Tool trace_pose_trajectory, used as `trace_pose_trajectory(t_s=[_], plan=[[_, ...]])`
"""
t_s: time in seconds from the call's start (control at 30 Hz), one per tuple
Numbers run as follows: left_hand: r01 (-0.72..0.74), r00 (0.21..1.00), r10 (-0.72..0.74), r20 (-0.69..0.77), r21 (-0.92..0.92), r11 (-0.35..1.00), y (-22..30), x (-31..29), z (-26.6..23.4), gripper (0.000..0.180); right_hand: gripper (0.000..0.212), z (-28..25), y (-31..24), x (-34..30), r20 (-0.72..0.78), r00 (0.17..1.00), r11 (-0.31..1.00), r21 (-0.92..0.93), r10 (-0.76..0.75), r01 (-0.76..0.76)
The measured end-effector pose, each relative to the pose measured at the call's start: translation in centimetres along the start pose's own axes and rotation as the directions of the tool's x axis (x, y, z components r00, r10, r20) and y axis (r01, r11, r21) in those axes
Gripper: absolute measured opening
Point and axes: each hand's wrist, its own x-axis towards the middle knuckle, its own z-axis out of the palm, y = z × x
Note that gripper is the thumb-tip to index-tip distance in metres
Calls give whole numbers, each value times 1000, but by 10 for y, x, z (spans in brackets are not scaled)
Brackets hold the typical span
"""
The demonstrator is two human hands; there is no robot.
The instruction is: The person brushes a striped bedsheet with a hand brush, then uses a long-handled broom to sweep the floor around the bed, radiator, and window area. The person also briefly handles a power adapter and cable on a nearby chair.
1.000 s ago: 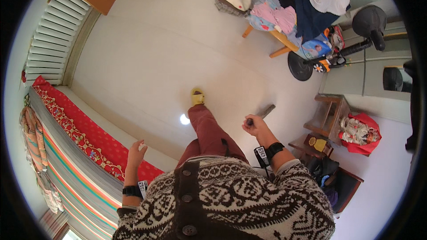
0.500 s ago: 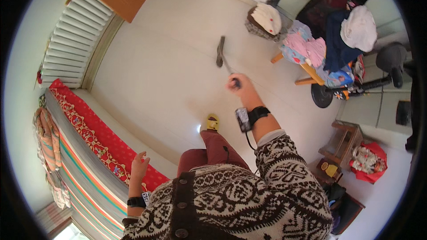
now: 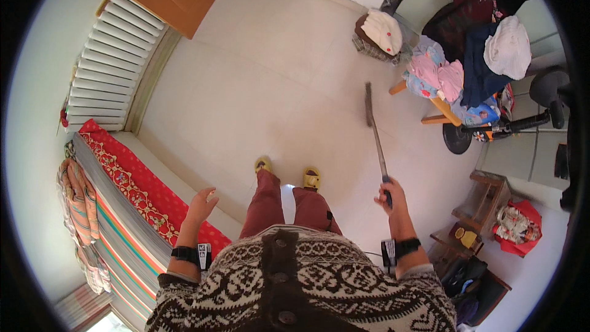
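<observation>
My right hand (image 3: 392, 197) is wrapped round the dark grip of a long-handled broom (image 3: 378, 144), on the right of my legs. Its handle is grey and leads away from me. A narrow, dark grey head (image 3: 369, 106) rests at its far end, on the pale floor; from above I cannot see its underside. My left hand (image 3: 200, 204) hangs beside the bed with nothing in it, fingers loosely bent and apart. It appears in front of the red bed edging and does not grasp it.
At left, a bed with a striped cover (image 3: 126, 240) stands by a white radiator (image 3: 110, 55). A wooden chair heaped with clothes (image 3: 435, 74) stands at far right, with a bag (image 3: 378, 34) beside it. A wooden stool (image 3: 485, 203) and red bag (image 3: 519, 227) are nearer.
My right hand has come back toward me and rightward, drawing the broom with it. The broom's head has moved right and nearer. My left foot has come into view beside the right one.
</observation>
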Motion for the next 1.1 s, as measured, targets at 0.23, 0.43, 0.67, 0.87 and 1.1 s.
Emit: trace_pose_trajectory(t_s=[0.23, 0.43, 0.67, 0.87, 1.1], plan=[[-153, 980, 138, 145, 101, 983, -11, 80, -32, 39, 12, 6, 108, -30, -159, 952, 943, 253, 261, -217], [-254, 962, 235, 137, 139, 957, -53, 150, -99, 37, 15, 116, 117, 40, -107, 924, 850, 441, 368, -288], [-146, 987, 136, 88, 131, 981, -123, 180, -163, 36, 13, 338, 87, 37, 195, 913, 923, 78, 357, -378], [-99, 990, 87, 115, 102, 990, -134, 190, -174, 38, 14, 439, 7, 110, 403, 896, 977, 17, 188, -213], [-38, 997, 36, 68, 27, 999, -124, 214, -198, 36, 34, 413, -61, 128, 272, 960, 989, 147, -71, 32]])
